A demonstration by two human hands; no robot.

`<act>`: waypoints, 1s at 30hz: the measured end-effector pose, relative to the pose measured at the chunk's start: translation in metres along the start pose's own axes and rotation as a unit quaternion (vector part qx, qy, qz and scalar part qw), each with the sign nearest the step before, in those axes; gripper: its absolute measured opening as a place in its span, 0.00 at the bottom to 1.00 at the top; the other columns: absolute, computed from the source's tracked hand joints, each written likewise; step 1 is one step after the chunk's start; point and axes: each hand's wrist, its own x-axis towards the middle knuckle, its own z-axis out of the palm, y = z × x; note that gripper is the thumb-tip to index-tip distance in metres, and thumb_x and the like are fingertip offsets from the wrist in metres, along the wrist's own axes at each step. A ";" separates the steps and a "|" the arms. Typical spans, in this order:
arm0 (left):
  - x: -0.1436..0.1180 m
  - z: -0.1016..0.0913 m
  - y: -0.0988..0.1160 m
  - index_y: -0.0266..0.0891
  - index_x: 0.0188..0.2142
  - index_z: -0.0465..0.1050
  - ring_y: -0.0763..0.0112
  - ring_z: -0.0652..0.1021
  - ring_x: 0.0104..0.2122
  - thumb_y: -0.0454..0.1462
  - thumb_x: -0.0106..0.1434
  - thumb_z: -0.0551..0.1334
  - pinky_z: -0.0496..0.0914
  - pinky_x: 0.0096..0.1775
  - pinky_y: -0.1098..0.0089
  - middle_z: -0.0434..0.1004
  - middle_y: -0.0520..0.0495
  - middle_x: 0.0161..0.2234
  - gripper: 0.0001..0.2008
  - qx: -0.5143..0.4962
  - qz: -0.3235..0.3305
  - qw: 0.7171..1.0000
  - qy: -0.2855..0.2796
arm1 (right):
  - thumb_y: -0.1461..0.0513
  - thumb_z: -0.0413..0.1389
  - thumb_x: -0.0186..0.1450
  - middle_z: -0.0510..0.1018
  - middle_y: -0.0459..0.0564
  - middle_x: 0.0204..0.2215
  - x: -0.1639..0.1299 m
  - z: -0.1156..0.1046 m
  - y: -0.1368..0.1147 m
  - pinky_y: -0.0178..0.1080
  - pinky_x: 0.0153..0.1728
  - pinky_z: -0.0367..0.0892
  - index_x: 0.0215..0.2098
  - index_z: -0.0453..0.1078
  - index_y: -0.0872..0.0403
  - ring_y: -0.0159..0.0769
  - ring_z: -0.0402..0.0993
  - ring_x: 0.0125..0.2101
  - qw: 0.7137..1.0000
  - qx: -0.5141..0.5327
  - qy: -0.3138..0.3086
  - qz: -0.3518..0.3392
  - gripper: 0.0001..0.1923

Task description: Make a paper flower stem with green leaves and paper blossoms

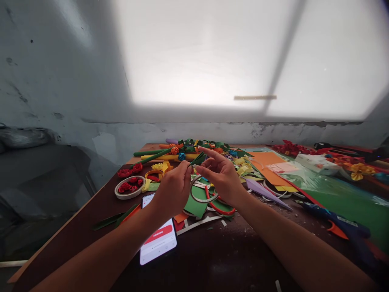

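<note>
Both my hands meet over the cluttered middle of the table. Folded green paper [198, 159], narrow and pointed, sticks up from the closed fingertips of my left hand [174, 184]. On the other side of it, my right hand [223, 174] has its thumb against the paper's lower part and its index finger stretched along the top, the other fingers curled. Just below my right hand is a thin tape roll [192, 194]; whether it is held or lies on the pile I cannot tell. Red-handled scissors [225, 210] lie beneath, on green paper scraps [194, 207].
A lit phone [159, 243] lies under my left forearm. Left of it, a tape roll [118, 194] surrounds red paper flowers [129, 186]. Rolled paper tubes [154, 153] lie at the back. At right are orange sheets [264, 162], a plastic-covered green sheet [328, 194] and a blue glue gun [337, 219].
</note>
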 end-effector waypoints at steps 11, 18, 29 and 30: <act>-0.001 -0.002 0.005 0.43 0.28 0.57 0.72 0.63 0.22 0.40 0.74 0.49 0.59 0.28 0.70 0.60 0.56 0.23 0.15 -0.089 -0.030 0.995 -0.018 | 0.60 0.71 0.55 0.72 0.40 0.26 0.000 0.000 -0.002 0.32 0.22 0.56 0.58 0.72 0.51 0.27 0.60 0.24 1.000 -0.010 0.013 -0.003 0.33; -0.003 -0.001 0.005 0.43 0.28 0.58 0.73 0.63 0.22 0.41 0.73 0.50 0.59 0.27 0.69 0.59 0.56 0.22 0.15 -0.124 -0.051 0.991 -0.026 | 0.56 0.71 0.54 0.71 0.42 0.25 0.000 0.004 0.002 0.33 0.22 0.53 0.50 0.77 0.50 0.28 0.58 0.23 0.999 -0.020 0.025 -0.014 0.26; 0.000 -0.005 0.003 0.42 0.27 0.59 0.73 0.63 0.22 0.43 0.74 0.49 0.60 0.27 0.69 0.60 0.56 0.22 0.17 -0.160 -0.034 0.985 -0.058 | 0.54 0.69 0.57 0.74 0.44 0.23 0.000 -0.001 -0.001 0.34 0.21 0.52 0.33 0.81 0.53 0.28 0.57 0.22 0.997 -0.068 -0.008 -0.021 0.12; 0.001 -0.006 0.002 0.42 0.27 0.59 0.73 0.64 0.22 0.43 0.74 0.49 0.61 0.27 0.69 0.61 0.56 0.22 0.18 -0.168 -0.039 0.983 -0.062 | 0.55 0.69 0.56 0.75 0.44 0.23 0.000 -0.001 0.000 0.34 0.22 0.53 0.33 0.80 0.53 0.29 0.58 0.22 0.998 -0.064 0.000 -0.022 0.11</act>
